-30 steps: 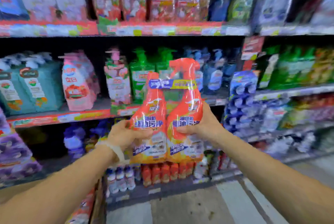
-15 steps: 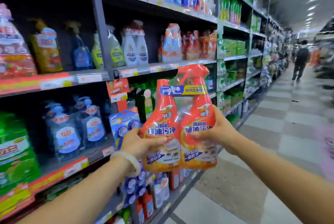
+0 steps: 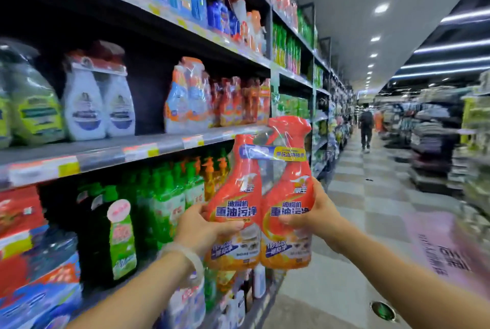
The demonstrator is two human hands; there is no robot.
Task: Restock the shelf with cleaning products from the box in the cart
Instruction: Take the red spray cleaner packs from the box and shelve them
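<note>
I hold a shrink-wrapped twin pack of red-orange spray bottles [image 3: 261, 196] upright in front of me, bound near the necks by a blue and yellow band. My left hand [image 3: 202, 228] grips its left bottle at mid height, a pale bracelet on the wrist. My right hand [image 3: 316, 212] grips the right bottle from the other side. The pack hangs beside the shelf [image 3: 169, 144], at the level of its front edge. Similar orange packs [image 3: 238, 102] stand on that shelf behind it. The cart and box are out of view.
Shelving runs along my left, with white twin packs [image 3: 98, 98] and green bottles [image 3: 167, 204] below. The tiled aisle [image 3: 371, 222] stretches ahead. A person [image 3: 367, 124] walks far down it. More racks [image 3: 437, 143] line the right side.
My view has swung right, along the aisle, and risen, so higher shelves now show. Both hands kept their grip and carried the twin pack up toward the shelf holding the orange packs.
</note>
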